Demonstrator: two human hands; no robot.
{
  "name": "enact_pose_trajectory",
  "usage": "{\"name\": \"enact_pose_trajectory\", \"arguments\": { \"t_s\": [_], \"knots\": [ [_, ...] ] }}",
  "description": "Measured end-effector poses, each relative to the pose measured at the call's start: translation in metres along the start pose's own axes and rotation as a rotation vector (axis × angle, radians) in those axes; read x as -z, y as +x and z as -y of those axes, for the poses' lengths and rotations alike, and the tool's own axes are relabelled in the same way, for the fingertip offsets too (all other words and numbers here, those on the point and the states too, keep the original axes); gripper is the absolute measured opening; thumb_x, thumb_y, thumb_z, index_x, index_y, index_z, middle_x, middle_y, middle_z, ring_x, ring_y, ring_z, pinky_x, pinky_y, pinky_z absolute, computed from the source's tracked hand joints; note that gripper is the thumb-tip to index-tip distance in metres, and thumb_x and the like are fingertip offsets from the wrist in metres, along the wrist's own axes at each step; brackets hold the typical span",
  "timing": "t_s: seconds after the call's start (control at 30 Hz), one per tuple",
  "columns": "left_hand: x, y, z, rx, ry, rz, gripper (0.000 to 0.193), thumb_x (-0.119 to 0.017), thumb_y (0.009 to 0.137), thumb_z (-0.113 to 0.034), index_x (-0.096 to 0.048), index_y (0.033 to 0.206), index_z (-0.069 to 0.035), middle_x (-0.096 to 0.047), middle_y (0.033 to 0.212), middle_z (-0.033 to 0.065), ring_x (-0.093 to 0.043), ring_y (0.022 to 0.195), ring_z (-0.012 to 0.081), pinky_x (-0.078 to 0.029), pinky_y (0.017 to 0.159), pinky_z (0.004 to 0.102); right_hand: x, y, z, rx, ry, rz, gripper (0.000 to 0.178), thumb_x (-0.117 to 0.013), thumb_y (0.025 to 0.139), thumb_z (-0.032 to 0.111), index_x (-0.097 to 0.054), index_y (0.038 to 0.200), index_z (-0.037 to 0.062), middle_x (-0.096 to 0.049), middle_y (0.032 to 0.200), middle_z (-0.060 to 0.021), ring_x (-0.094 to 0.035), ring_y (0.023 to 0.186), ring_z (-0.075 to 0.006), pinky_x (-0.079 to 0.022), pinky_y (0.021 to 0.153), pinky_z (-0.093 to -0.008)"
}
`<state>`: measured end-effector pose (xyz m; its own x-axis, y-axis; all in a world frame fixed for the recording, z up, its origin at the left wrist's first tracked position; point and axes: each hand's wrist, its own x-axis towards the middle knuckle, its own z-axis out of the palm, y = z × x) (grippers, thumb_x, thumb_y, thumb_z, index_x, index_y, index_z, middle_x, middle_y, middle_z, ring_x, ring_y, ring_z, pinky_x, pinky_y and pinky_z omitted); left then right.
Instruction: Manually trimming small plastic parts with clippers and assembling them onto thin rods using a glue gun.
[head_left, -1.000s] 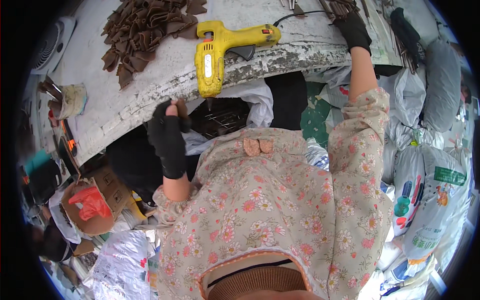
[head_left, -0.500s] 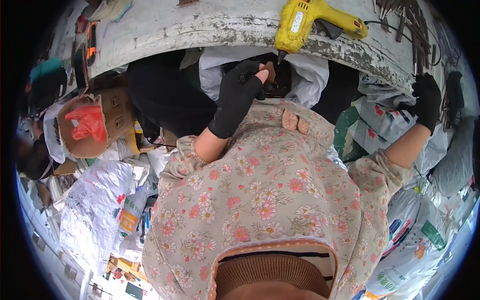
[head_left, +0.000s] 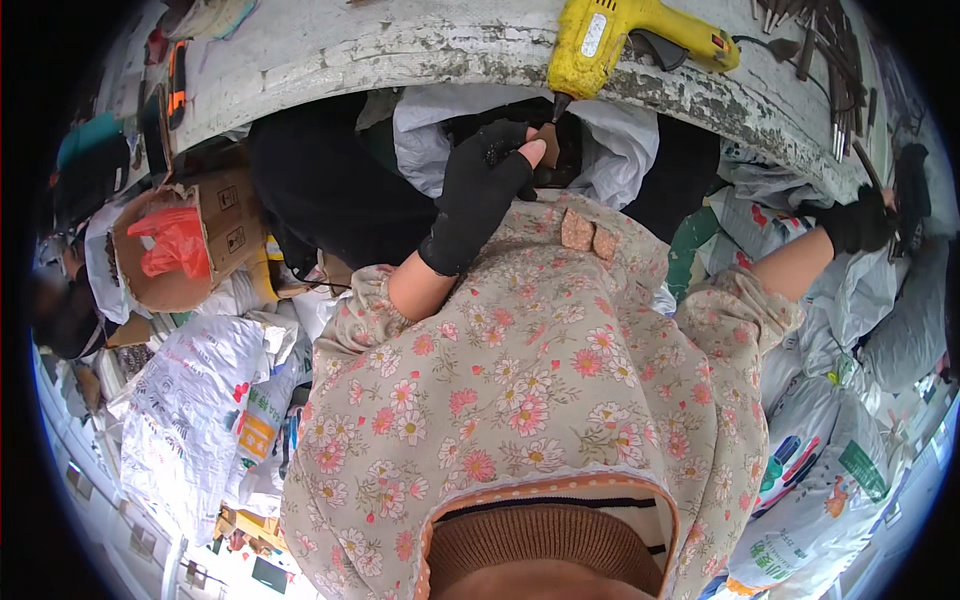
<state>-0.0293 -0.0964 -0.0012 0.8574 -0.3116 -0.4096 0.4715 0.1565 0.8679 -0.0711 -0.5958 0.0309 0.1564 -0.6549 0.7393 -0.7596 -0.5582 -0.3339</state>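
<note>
Below the bench edge my left hand (head_left: 487, 190), in a black fingerless glove, pinches a small flat brown piece (head_left: 548, 146) between thumb and fingers. The dark nozzle of a yellow glue gun (head_left: 588, 48) points down just above that piece; whether they touch I cannot tell. Far to the right, my right hand (head_left: 862, 222), also black-gloved, is closed at the bench's right end. A thin dark stick (head_left: 867, 164) slants up from its fingers. Several similar dark sticks (head_left: 835, 62) lie on the bench close by.
The worn white bench (head_left: 400, 62) curves across the top, with an orange-and-black cutter (head_left: 177, 85) at its left. White sacking (head_left: 625, 155) hangs open beneath it. At left stands a cardboard box (head_left: 232, 225) with a red plastic bag (head_left: 175, 245). Stuffed white sacks (head_left: 825, 490) crowd the right.
My right hand has drawn back from the bench edge, rightward and nearer, and a thin dark stick now shows at its fingers. The left hand has shifted slightly right with its brown piece.
</note>
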Motion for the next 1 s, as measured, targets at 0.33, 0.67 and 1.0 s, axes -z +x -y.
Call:
{"name": "enact_pose_trajectory", "arguments": {
  "t_s": [0.33,0.67,1.0],
  "knots": [
    [0.001,0.0,-0.002,-0.011,0.081,0.039,0.023,-0.056,0.085,-0.013,-0.054,0.102,0.003,-0.061,0.079,0.0078,-0.057,0.064,0.0104,-0.044,0.052,0.0219,0.035,-0.004,0.042,0.293,0.977,0.438,0.033,-0.062,0.075,0.016,-0.057,0.103,-0.0008,-0.061,0.101,-0.0089,-0.059,0.07,-0.0124,-0.048,0.062,-0.0193],
    [-0.009,0.0,-0.009,0.004,-0.007,-0.016,0.024,-0.056,0.085,-0.014,-0.054,0.103,0.002,-0.061,0.078,0.0075,-0.058,0.062,0.0109,-0.044,0.051,0.022,0.065,-0.132,0.195,0.963,0.494,0.887,0.066,-0.076,0.064,0.022,-0.048,0.12,0.0008,-0.051,0.12,-0.0169,-0.048,0.112,-0.0299,-0.039,0.094,-0.0351],
    [-0.014,-0.001,-0.012,-0.013,0.032,-0.05,0.025,-0.056,0.085,-0.018,-0.056,0.101,0.002,-0.06,0.074,0.0059,-0.055,0.059,0.0092,-0.042,0.053,0.0214,0.055,-0.125,0.202,1.03,0.415,0.922,0.065,-0.076,0.064,0.03,-0.051,0.118,0.0048,-0.053,0.116,-0.0157,-0.052,0.106,-0.0297,-0.043,0.088,-0.0339]
  ]
}}
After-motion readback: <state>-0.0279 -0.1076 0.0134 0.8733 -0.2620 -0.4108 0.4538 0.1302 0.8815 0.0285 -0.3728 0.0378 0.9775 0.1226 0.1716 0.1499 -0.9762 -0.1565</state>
